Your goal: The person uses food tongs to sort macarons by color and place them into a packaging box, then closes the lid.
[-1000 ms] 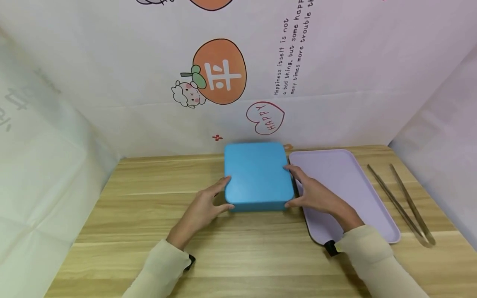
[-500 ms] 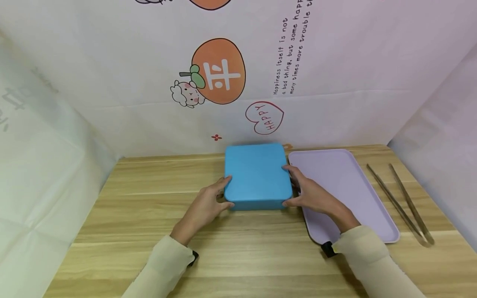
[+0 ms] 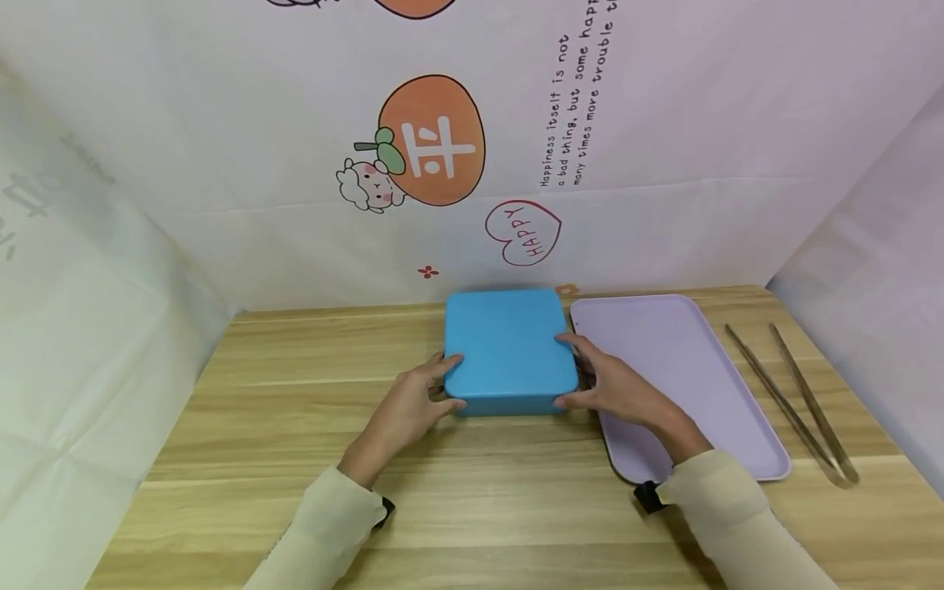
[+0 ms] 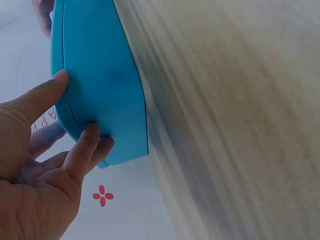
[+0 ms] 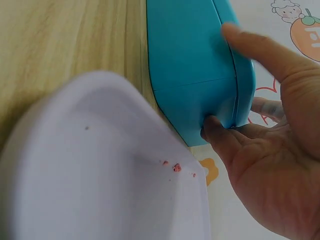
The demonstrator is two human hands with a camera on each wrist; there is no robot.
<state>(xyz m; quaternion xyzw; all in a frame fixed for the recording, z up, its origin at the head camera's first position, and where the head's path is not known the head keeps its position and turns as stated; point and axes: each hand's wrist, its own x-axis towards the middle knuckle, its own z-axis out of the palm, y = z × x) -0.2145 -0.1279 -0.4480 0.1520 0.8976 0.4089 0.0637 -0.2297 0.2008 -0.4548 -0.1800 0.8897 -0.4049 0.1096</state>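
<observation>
A blue lidded box (image 3: 509,344) sits on the wooden table near the back wall, its lid seam visible in both wrist views. My left hand (image 3: 401,410) grips its left side, thumb at the front corner and index finger on the lid's edge. On the opposite side my right hand (image 3: 623,389) holds it the same way, thumb at the front right corner. In the left wrist view the fingers of my left hand (image 4: 45,165) press along the box's side (image 4: 105,85). The right wrist view has my right hand (image 5: 280,145) around the other end. The box's inside is hidden.
A lilac tray (image 3: 686,369) lies right beside the box, under my right forearm, with small reddish crumbs (image 5: 177,167) in it. Metal tongs (image 3: 804,410) lie farther right on the table (image 3: 295,426). A printed white cloth (image 3: 295,147) hangs behind.
The box's top has come down slightly and looks a little smaller. Both hands have kept their hold, shifting only a little with it. Tray and tongs have stayed put.
</observation>
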